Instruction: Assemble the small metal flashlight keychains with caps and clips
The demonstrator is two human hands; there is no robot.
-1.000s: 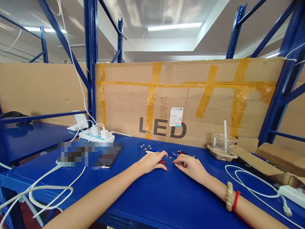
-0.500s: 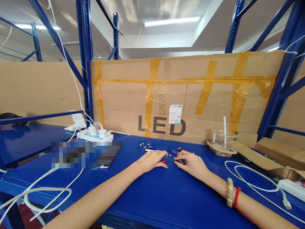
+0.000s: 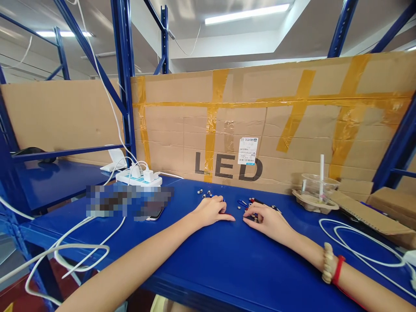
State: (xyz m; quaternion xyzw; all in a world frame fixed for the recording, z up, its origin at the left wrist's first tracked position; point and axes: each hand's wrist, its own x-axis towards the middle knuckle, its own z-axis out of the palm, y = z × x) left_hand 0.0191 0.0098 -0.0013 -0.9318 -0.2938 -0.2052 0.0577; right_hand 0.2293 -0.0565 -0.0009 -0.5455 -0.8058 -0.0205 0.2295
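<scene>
My left hand (image 3: pixel 212 212) rests on the blue table, fingers curled down and thumb stretched to the right. Slivers of red and blue show at its fingers; most of what lies under it is hidden. Just behind it are several small shiny metal pieces (image 3: pixel 209 193). My right hand (image 3: pixel 268 220) is bent with thumb and fingertips close together over small metallic bits (image 3: pixel 255 218), partly covered. Beyond its knuckles lie a slim red-and-black pen-like piece (image 3: pixel 258 201) and a small blue loop-shaped piece (image 3: pixel 242 203).
On the left stand a white power strip (image 3: pixel 139 177) with plugs, a phone (image 3: pixel 155 214) and white cables (image 3: pixel 81 247). At the right are a clear plastic cup (image 3: pixel 320 186) with a straw in a carton holder, a coiled white cable (image 3: pixel 354 255) and cardboard. A taped cardboard sheet (image 3: pixel 188 130) closes the back.
The view has shifted, so the scene sits further right and the table slightly higher. My left hand now covers the blue and white slim pieces that showed behind it. My right hand stays over the small bits.
</scene>
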